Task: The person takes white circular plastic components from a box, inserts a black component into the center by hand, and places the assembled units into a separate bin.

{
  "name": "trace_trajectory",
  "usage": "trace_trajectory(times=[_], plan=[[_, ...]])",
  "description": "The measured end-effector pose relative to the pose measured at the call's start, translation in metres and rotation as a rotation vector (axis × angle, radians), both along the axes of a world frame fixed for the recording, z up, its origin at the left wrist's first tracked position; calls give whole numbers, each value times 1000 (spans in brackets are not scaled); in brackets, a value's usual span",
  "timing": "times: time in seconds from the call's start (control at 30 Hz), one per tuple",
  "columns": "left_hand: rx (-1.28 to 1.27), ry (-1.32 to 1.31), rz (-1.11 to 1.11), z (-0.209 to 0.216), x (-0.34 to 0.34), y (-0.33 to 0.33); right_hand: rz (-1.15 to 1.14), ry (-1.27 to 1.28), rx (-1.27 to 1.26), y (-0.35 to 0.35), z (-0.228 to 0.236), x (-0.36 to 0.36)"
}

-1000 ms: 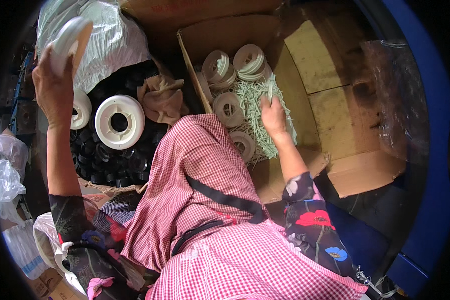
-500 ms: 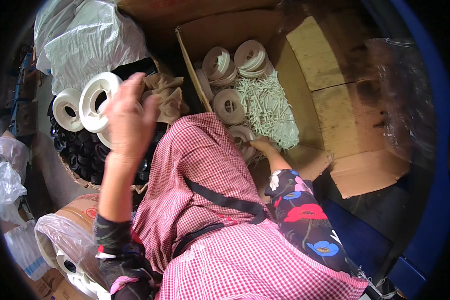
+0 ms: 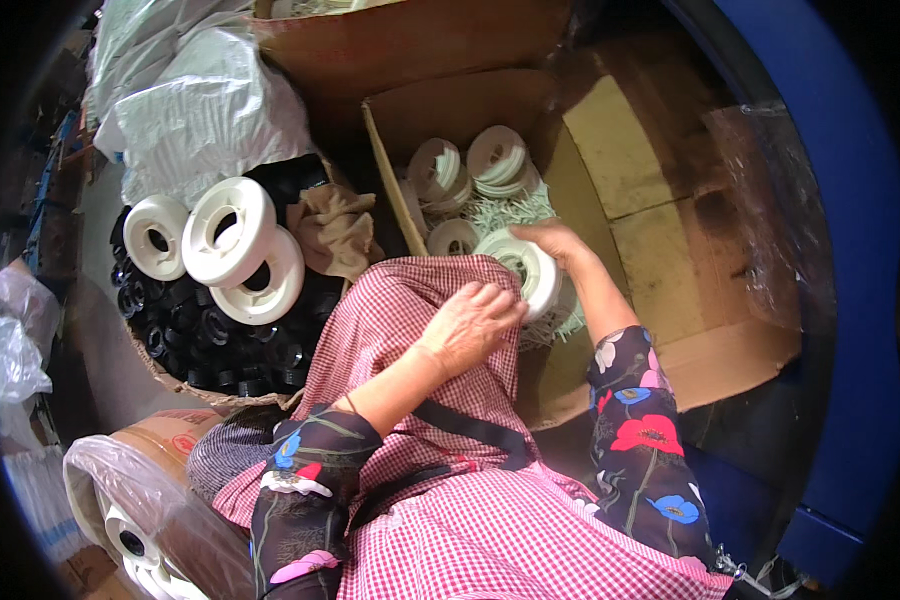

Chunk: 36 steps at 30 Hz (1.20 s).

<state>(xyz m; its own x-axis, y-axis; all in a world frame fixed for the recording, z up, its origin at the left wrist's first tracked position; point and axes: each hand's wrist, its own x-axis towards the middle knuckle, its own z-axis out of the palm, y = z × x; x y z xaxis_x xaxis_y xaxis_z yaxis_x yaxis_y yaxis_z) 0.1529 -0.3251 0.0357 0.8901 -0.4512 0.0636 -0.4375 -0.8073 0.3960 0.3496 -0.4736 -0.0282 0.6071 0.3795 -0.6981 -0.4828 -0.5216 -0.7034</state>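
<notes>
- The right hand [image 3: 562, 246] is gripping a white ring [image 3: 544, 287], with its fingers closing around the far and right side of the rim.
- This ring is sitting above the cardboard box [image 3: 395, 182], toward its near left corner, beside the checked apron [image 3: 380, 300].
- The left hand [image 3: 468, 328] is lying over the apron at the knee, fingers half curling; whether it is holding something under the palm, one cannot tell.
- From the left hand, the ring is lying just to the right and a little farther away; if the fingertips are touching its rim, the picture is not showing clearly.
- Being round, the ring is having no long axis, but it is tilting.
- The right hand is being the nearer one, already in contact.
</notes>
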Motion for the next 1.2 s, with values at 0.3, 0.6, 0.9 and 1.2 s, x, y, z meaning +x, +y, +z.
trace_trajectory(times=[0.3, 0.6, 0.9, 1.2], plan=[[-177, -135, 241, -10, 8, 7, -99, -167, 219, 21, 51, 38], [-48, -243, 137, -39, 2, -15, 316, 493, 303, 24, 25, 5], [-149, 59, 27, -32, 5, -8, 117, 576, 342, 9, -4, 3], [-961, 127, 583, -35, 34, 1, -251, 387, 460, 5, 18, -31]])
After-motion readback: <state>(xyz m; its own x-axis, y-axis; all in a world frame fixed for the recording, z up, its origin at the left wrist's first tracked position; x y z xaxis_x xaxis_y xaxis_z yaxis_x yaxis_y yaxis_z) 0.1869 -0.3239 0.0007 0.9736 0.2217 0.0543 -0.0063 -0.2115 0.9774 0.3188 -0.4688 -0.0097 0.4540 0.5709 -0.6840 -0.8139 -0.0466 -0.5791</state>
